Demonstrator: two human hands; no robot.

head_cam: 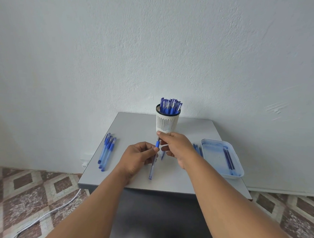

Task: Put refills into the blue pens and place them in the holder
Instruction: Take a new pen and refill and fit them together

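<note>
Two hands met over the middle of the tabletop (134,128), and that was where my work sat. My left hand (138,157) gripped the clear barrel of a pen (153,164), fingers curled round it just below the blue grip, with the barrel slanting down toward me and its blue end pointing at the near edge. My right hand (174,147) pinched at the pen's upper end, thumb and forefinger closed on something small at the tip; I could not tell whether that was the nib cone or the end of a refill, since my fingers hid it. A thin blue piece showed under my right palm, too blurred to name.

The holder (168,122), white and slotted, stood just beyond my right hand, already crowded with capped blue pens (170,106). To my left lay a small bunch of pens (106,151) side by side, which I judged to be waiting their turn. To my right a pale tray (240,170) held a couple of dark refills (229,160), and a few more thin blue pieces (197,149) lay on the tabletop between the tray and my right wrist.

I judged the step to be closing up one pen around its refill. The next move would call for a straight, gentle twist or push at the tip, then a short lift to drop the pen upright into the holder without knocking the others.
</note>
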